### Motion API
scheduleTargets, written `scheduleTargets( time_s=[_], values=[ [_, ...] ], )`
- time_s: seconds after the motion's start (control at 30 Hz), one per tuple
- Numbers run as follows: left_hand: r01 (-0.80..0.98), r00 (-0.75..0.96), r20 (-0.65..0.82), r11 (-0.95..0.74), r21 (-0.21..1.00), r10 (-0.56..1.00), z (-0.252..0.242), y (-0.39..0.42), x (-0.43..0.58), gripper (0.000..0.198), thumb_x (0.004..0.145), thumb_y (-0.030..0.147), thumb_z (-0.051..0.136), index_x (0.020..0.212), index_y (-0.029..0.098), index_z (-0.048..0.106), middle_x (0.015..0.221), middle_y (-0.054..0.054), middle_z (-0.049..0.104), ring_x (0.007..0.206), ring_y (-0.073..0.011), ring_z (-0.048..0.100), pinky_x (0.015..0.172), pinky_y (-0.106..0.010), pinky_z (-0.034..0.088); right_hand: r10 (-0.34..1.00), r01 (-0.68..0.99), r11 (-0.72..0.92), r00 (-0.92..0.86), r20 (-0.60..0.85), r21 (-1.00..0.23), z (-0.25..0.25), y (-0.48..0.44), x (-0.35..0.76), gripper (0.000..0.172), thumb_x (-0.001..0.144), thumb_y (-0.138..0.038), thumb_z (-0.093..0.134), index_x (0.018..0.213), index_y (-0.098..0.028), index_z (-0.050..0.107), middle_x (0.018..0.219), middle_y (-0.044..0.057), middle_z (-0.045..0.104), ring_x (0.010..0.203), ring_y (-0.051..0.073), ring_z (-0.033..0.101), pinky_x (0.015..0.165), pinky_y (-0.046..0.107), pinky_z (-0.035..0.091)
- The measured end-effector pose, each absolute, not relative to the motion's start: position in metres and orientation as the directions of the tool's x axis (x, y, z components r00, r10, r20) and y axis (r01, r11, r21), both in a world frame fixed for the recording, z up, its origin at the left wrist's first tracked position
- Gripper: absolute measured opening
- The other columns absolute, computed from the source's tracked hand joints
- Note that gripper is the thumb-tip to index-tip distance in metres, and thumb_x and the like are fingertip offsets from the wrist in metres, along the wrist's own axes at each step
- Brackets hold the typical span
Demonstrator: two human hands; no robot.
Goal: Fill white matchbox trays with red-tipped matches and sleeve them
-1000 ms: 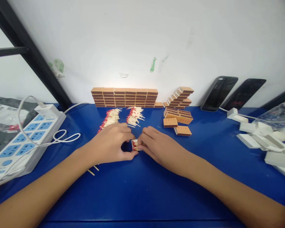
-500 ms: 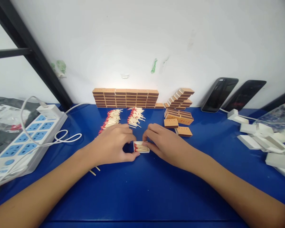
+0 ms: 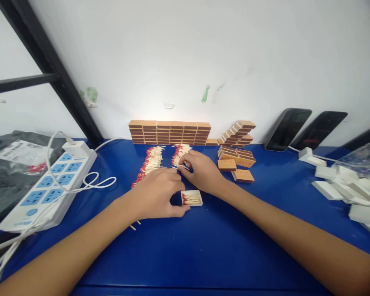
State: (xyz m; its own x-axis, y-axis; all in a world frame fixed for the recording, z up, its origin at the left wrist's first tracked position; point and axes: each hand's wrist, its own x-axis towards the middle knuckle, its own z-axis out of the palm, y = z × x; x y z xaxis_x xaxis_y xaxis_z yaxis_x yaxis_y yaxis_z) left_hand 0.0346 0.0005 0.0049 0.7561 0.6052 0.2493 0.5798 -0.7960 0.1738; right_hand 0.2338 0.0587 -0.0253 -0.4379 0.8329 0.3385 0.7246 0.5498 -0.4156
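My left hand (image 3: 160,193) grips the left end of a small white tray (image 3: 200,198) between thumb and fingers. Inside the tray lie several red-tipped matches (image 3: 191,200), heads to the left. Behind the tray, my right hand (image 3: 200,170) is pinched at the near edge of the smaller match pile (image 3: 180,153); matches show at its fingertips. A larger match pile (image 3: 152,159) lies behind my left hand, which partly hides it.
Matchboxes form a wall (image 3: 169,132) at the back. More matchboxes (image 3: 237,155) stand right of centre. White empty trays (image 3: 345,185) and two phones (image 3: 288,129) are at the right. A power strip (image 3: 49,185) with cables lies left.
My right hand has left the tray and moved back to the smaller match pile. My left hand still holds the tray's left end. The camera view has shifted slightly.
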Motion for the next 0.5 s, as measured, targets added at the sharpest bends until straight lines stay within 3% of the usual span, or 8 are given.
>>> scheduleTargets(
  time_s=[0.23, 0.5],
  values=[
    [0.584, 0.765, 0.231, -0.799, 0.145, 0.601, 0.0015, 0.0014, 0.0351, 0.029, 0.088, 0.046, 0.079, 0.08, 0.018, 0.077, 0.076, -0.002, 0.068, 0.078, -0.0205, 0.065, 0.077, -0.037, 0.048, 0.815, 0.724, 0.575, -0.463, 0.349, -0.381, -0.0317, 0.065, 0.2368, 0.008, 0.097, -0.016, 0.067, 0.09, -0.02, 0.068, 0.087, 0.003, 0.062, 0.084, 0.019, 0.057, 0.077, 0.031, 0.04],
    [0.588, 0.758, 0.246, -0.796, 0.145, 0.604, 0.0028, 0.0027, 0.033, 0.029, 0.09, 0.046, 0.077, 0.082, 0.018, 0.079, 0.077, -0.003, 0.068, 0.079, -0.0209, 0.065, 0.078, -0.037, 0.049, 0.816, 0.734, 0.575, -0.484, 0.317, -0.36, -0.0252, 0.0581, 0.2359, 0.003, 0.102, -0.021, 0.067, 0.102, -0.018, 0.067, 0.099, 0.006, 0.066, 0.093, 0.02, 0.06, 0.082, 0.032, 0.043]
  ],
)
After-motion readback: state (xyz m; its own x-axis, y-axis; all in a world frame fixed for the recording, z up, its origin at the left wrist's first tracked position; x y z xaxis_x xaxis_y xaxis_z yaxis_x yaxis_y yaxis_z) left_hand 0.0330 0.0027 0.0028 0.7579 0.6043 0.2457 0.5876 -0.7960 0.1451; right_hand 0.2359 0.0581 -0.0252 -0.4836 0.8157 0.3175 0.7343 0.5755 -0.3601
